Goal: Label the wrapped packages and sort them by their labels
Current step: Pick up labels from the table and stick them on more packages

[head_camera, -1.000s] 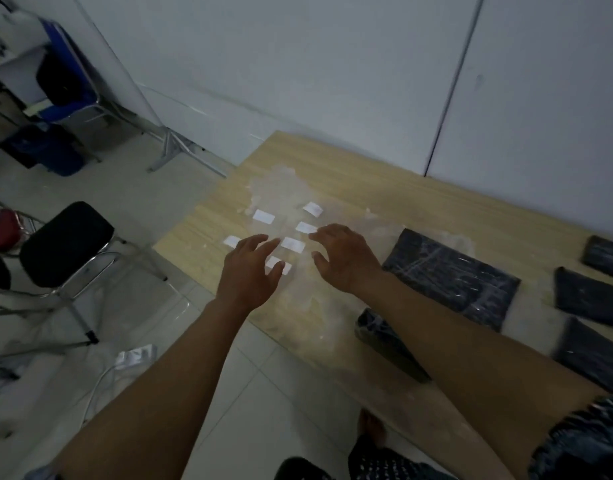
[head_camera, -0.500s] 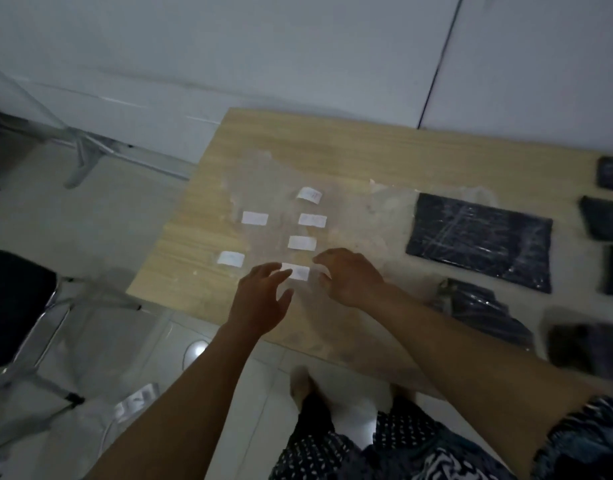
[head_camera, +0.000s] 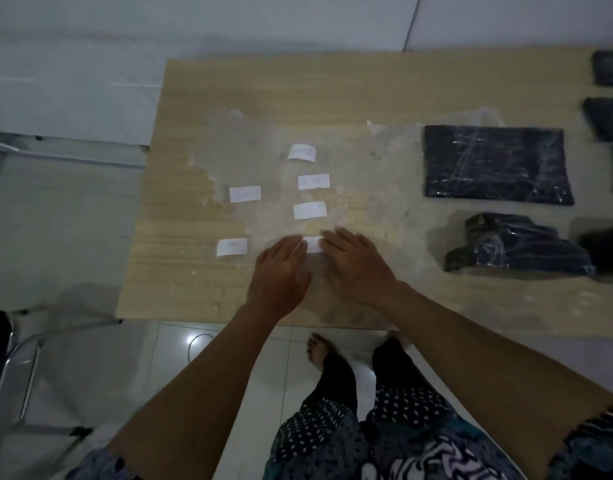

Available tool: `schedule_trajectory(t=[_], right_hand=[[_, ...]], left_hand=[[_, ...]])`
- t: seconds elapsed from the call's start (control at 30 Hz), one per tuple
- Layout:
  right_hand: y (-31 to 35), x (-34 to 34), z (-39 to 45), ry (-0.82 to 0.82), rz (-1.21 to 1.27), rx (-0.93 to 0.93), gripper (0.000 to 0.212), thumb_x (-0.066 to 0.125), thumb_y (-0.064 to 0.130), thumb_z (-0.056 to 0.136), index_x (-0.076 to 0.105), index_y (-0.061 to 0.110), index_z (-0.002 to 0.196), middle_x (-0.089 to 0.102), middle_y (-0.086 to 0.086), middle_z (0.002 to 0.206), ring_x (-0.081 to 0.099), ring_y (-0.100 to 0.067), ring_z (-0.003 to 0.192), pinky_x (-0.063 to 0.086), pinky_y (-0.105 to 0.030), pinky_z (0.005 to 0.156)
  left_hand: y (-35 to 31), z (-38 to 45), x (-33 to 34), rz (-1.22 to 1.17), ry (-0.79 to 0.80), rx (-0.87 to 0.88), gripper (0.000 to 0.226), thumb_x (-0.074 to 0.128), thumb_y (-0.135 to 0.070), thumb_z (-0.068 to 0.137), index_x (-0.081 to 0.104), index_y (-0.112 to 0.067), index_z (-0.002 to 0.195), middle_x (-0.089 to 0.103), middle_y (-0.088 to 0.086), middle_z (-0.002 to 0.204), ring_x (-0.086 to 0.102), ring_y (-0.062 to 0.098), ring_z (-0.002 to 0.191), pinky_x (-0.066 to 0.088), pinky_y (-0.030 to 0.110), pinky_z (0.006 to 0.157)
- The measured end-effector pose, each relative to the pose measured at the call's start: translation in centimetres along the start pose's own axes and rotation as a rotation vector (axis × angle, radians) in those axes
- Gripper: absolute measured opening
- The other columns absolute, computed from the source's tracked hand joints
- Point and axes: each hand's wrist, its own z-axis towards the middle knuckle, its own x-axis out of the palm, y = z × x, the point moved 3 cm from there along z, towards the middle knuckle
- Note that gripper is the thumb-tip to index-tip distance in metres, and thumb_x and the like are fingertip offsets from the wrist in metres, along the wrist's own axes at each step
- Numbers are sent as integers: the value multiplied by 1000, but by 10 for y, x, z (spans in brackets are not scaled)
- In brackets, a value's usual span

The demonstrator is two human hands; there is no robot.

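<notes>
1. Plainly, the biggest thing in sight is the wooden table (head_camera: 298, 84), which fills the middle and right of the frame, with pale floor tiles (head_camera: 73, 220) running down the left side and along the bottom.
2. Over the table's middle lies a thin clear plastic sheet (head_camera: 384, 168), wrinkled and hard to trace at its edges.
3. At the centre right a large wrapped package (head_camera: 495, 164) lies flat, dark under glossy film; just below it sits a lumpier wrapped package (head_camera: 516, 247), and more dark packages (head_camera: 606, 119) line the right edge, partly cut off.
4. Two bare forearms rise from the bottom of the frame. The left hand (head_camera: 280, 271) and the right hand (head_camera: 357, 265) rest side by side near the table's front edge, fingers spread loosely and lying flat, gripping nothing that I can see.
5. Between their fingertips sits one white label (head_camera: 313, 244); both hands seem to touch its ends.
6. Smaller still, five more labels lie on the sheet: one left of the hands (head_camera: 232, 247), one at centre left (head_camera: 245, 194), and three in a column above the hands (head_camera: 309, 210), (head_camera: 313, 181), (head_camera: 302, 153). Their writing is too faint to read.
</notes>
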Motion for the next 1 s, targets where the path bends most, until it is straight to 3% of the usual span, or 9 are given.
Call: schedule_trajectory(t=[0.17,0.33,0.67,0.77,0.87,1.0], right_hand=[[-4,0,-4,-148,41,-34,38,63,27,88,65,17,124,56,-5,141,46,-28,136,34,-48,110],[-1,-1,-1,-205,119,0,42,73,26,82,67,11,120,66,-9,123,58,-28,120,41,-42,104],[1,-3,4,-146,76,31,51,70,32,79,62,14,126,60,-5,123,53,-25,116,45,-45,99],[2,0,1,-141,62,23,54,70,37,80,61,17,130,58,-4,131,49,-23,125,38,-43,106],[6,4,0,-194,42,8,38,67,32,85,68,15,119,64,-5,125,55,-27,119,42,-45,101],[10,7,-2,-249,56,17,29,61,28,90,70,12,114,65,-8,121,57,-29,115,43,-44,98]], left_hand=[[6,3,4,26,-33,57,47,51,-40,84,64,-13,119,59,7,131,52,27,125,40,46,103],[8,6,2,58,-91,84,37,60,-41,84,67,-17,111,66,1,115,59,25,110,38,49,102],[1,8,-6,133,-147,82,12,66,-30,85,72,-22,92,67,-1,100,60,24,100,38,53,102],[2,8,-7,84,-161,108,9,68,-24,84,73,-17,88,68,3,96,63,26,92,46,45,90],[3,7,-7,0,-148,98,10,71,-16,80,73,-11,88,67,7,94,62,28,84,49,39,76],[7,11,-8,-171,-162,26,9,68,-4,77,73,-2,85,66,11,86,60,28,78,47,33,73]])
